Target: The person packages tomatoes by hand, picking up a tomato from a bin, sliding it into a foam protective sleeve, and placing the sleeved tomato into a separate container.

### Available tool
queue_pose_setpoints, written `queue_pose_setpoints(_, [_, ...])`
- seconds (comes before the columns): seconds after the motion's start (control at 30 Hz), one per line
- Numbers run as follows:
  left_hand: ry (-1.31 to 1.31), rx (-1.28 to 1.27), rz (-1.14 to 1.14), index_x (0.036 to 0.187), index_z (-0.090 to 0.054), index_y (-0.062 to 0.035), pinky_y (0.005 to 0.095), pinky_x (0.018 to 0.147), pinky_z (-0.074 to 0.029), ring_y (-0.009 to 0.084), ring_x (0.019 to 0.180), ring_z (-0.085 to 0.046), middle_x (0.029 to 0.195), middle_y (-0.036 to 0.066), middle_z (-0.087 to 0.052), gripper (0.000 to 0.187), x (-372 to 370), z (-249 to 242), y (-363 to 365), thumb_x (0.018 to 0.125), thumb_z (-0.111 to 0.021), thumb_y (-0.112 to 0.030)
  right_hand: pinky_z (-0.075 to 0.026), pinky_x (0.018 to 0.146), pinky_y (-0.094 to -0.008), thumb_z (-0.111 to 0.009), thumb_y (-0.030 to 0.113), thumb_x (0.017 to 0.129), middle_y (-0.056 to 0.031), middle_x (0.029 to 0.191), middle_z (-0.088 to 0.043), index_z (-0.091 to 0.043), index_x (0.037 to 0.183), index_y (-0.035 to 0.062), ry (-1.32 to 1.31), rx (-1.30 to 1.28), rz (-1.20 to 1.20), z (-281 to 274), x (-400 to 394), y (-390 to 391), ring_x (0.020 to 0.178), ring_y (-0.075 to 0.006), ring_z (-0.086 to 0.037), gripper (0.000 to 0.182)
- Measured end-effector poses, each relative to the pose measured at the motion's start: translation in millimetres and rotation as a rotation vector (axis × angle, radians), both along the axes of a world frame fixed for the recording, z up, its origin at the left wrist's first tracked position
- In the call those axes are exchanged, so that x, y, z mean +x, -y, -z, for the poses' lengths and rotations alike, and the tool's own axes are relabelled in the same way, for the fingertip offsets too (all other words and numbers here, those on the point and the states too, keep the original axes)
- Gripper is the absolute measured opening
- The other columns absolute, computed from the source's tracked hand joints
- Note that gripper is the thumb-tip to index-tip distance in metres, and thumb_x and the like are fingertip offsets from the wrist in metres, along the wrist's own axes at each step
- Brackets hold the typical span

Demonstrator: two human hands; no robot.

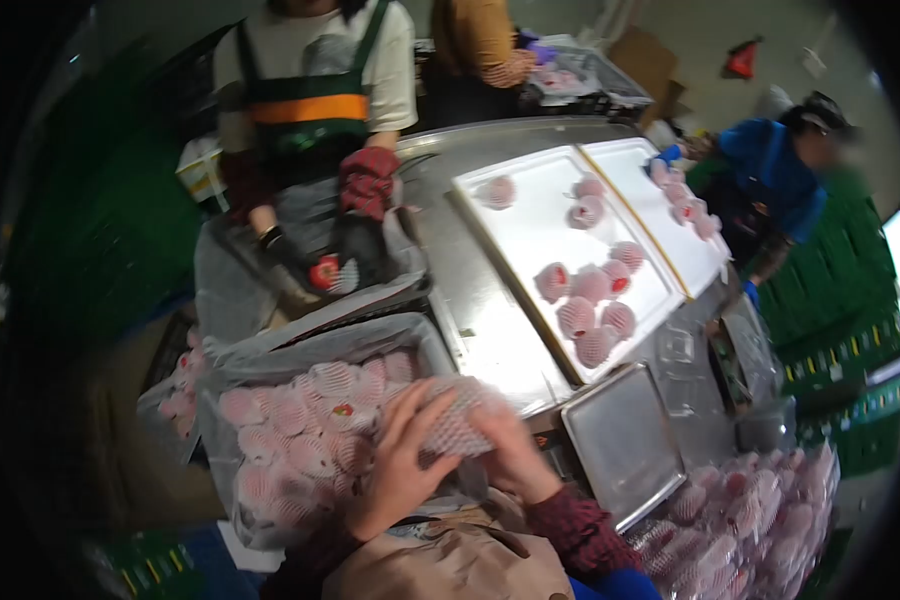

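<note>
Both my hands are around a pale pink foam-netted fruit (455, 420), held over the right side of a lined crate. My left hand (402, 460) curls its fingers over the left of the netting, thumb underneath. On the other side, my right hand (522, 455) presses against it, its fingertips partly hidden and blurred. Below and left, the crate's grey plastic liner (425, 335) surrounds many fruits in pink foam nets (290, 425), some showing red skin.
Across the crate, a person in an apron (310, 110) handles a red fruit (324, 272). White trays (530, 250) with netted fruits lie on the metal table (450, 180). A metal tray (625, 440) and bagged netted fruits (740, 520) are at right. Another person (770, 170) works beyond.
</note>
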State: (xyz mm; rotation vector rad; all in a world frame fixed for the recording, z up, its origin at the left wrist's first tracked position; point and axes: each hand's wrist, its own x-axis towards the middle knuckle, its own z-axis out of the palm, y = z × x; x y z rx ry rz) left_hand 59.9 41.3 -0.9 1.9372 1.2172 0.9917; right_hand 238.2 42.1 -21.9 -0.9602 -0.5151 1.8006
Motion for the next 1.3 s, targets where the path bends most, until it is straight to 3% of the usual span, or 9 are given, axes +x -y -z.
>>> queue_pose_setpoints(0.13, [0.088, -0.222, -0.004, 0.144, -0.053, -0.0065, 0.0396, 0.107, -0.046, 0.0343, 0.132, -0.055, 0.145, 0.017, -0.054, 0.063, -10, 16, -2, 0.087, -0.077, -0.012, -0.051, 0.094, -0.0325, -0.075, 0.024, 0.091, -0.0116, 0.120, -0.066, -0.050, 0.142, -0.0042, 0.989, 0.259, 0.233, 23, 127, -52, 0.105, -0.0188, -0.063, 0.063])
queue_pose_setpoints(0.27, [-0.104, -0.303, -0.163, 0.135, -0.060, -0.0043, 0.0386, 0.102, -0.050, 0.0337, 0.119, -0.063, 0.129, 0.017, -0.064, 0.048, -53, 75, 19, 0.089, -0.074, -0.011, -0.045, 0.104, -0.0385, -0.081, 0.028, 0.088, -0.0201, 0.129, -0.061, -0.046, 0.145, -0.0048, 1.396, 0.401, 0.583, 80, 305, -122, 0.117, -0.0274, -0.058, 0.075])
queue_pose_setpoints(0.53, [-0.285, -0.434, -0.585, 0.123, -0.064, -0.0022, 0.0406, 0.088, -0.055, 0.0369, 0.101, -0.068, 0.116, 0.020, -0.066, 0.039, -88, 108, 54, 0.087, -0.075, -0.014, -0.050, 0.097, -0.0469, -0.080, 0.028, 0.083, -0.0277, 0.132, -0.058, -0.047, 0.152, 0.0150, 2.128, 0.314, 0.233, 197, 479, -194, 0.119, -0.0429, -0.060, 0.077])
queue_pose_setpoints(0.77, [-0.334, -0.577, -0.396, 0.127, -0.057, 0.0061, 0.0449, 0.098, -0.050, 0.0407, 0.113, -0.062, 0.115, 0.025, -0.063, 0.067, -44, 115, 94, 0.078, -0.084, -0.030, -0.046, 0.103, -0.0487, -0.077, 0.016, 0.084, -0.0261, 0.135, -0.055, -0.044, 0.155, 0.0241, 2.109, 0.294, 0.154, 195, 466, -194, 0.122, -0.0440, -0.057, 0.079])
queue_pose_setpoints(0.97, [-0.534, -0.500, -0.391, 0.132, -0.051, 0.0016, 0.0439, 0.095, -0.051, 0.0382, 0.112, -0.062, 0.117, 0.019, -0.061, 0.072, -52, 131, 93, 0.077, -0.085, -0.029, -0.049, 0.097, -0.0340, -0.064, 0.003, 0.095, -0.0157, 0.129, -0.064, -0.056, 0.141, 0.0031, 1.625, 0.696, 0.383, 93, 322, -133, 0.112, -0.0259, -0.063, 0.046])
queue_pose_setpoints(1.07, [0.446, -0.990, -0.368, 0.141, -0.046, -0.0050, 0.0358, 0.092, -0.051, 0.0206, 0.112, -0.060, 0.124, 0.009, -0.059, 0.055, -77, 105, 86, 0.094, -0.071, -0.017, -0.048, 0.098, -0.0364, -0.065, 0.001, 0.093, -0.0141, 0.125, -0.067, -0.059, 0.135, 0.0002, 1.438, 0.746, 0.223, 59, 204, -70, 0.111, -0.0257, -0.063, 0.042])
queue_pose_setpoints(1.13, [0.796, -1.054, -0.344, 0.143, -0.046, -0.0047, 0.0382, 0.094, -0.052, 0.0208, 0.114, -0.060, 0.126, 0.009, -0.059, 0.052, -81, 98, 80, 0.097, -0.067, -0.016, -0.049, 0.098, -0.0379, -0.072, 0.010, 0.090, -0.0113, 0.131, -0.065, -0.060, 0.135, 0.0027, 1.374, 0.761, -0.011, 60, 118, -25, 0.114, -0.0246, -0.062, 0.047])
queue_pose_setpoints(1.17, [1.128, -1.113, -0.328, 0.144, -0.045, -0.0043, 0.0405, 0.097, -0.052, 0.0211, 0.116, -0.060, 0.129, 0.009, -0.059, 0.049, -83, 96, 80, 0.100, -0.063, -0.015, -0.048, 0.101, -0.0389, -0.075, 0.014, 0.089, -0.0117, 0.133, -0.064, -0.060, 0.135, 0.0043, 1.006, 0.456, -0.202, 53, 72, -2, 0.119, -0.0252, -0.060, 0.049])
queue_pose_setpoints(1.3, [1.355, -1.092, -0.124, 0.147, -0.044, -0.0033, 0.0484, 0.107, -0.050, 0.0250, 0.128, -0.057, 0.137, 0.011, -0.057, 0.046, -84, 77, 73, 0.106, -0.055, -0.020, -0.044, 0.108, -0.0434, -0.081, 0.014, 0.083, -0.0178, 0.140, -0.056, -0.059, 0.136, 0.0046, 0.840, 0.958, -0.401, 13, -41, 26, 0.130, -0.0350, -0.054, 0.058])
